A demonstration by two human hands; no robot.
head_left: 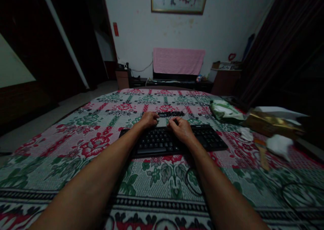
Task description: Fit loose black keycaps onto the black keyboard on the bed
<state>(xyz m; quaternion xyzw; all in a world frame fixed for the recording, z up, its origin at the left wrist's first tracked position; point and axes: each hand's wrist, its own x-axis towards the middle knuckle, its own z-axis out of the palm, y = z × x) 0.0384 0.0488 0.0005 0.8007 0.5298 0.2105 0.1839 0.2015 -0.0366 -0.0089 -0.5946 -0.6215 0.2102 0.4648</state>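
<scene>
- Black keyboard (154, 140): lies flat on the patterned cloth (93, 145), in front of you, partly beneath your 2 hands.
- Loose parts: 1 row of small black pieces (172, 114) lies just beyond the keyboard's rear edge. They resemble keycaps; treat this as unconfirmed.
- Left hand (149, 119): fingers curl beside the row's left end. You cannot tell whether they grip a piece.
- Right hand (181, 128): closed, thumb and fingertips pinched together above the rear edge. Any part held there is too small to identify.
- Done: the visible main keys and the space bar (152, 150) appear seated.
- Left: judge the work as part-way, since the row sits apart from the keyboard. Whether pieces come off or go on is not shown.
- Hidden: your right hand and forearm cover keys beside the number pad (209, 137); your left forearm covers the near left corner.
- Hard to make out: dim light obscures the number pad; do not rule out missing keys.
</scene>
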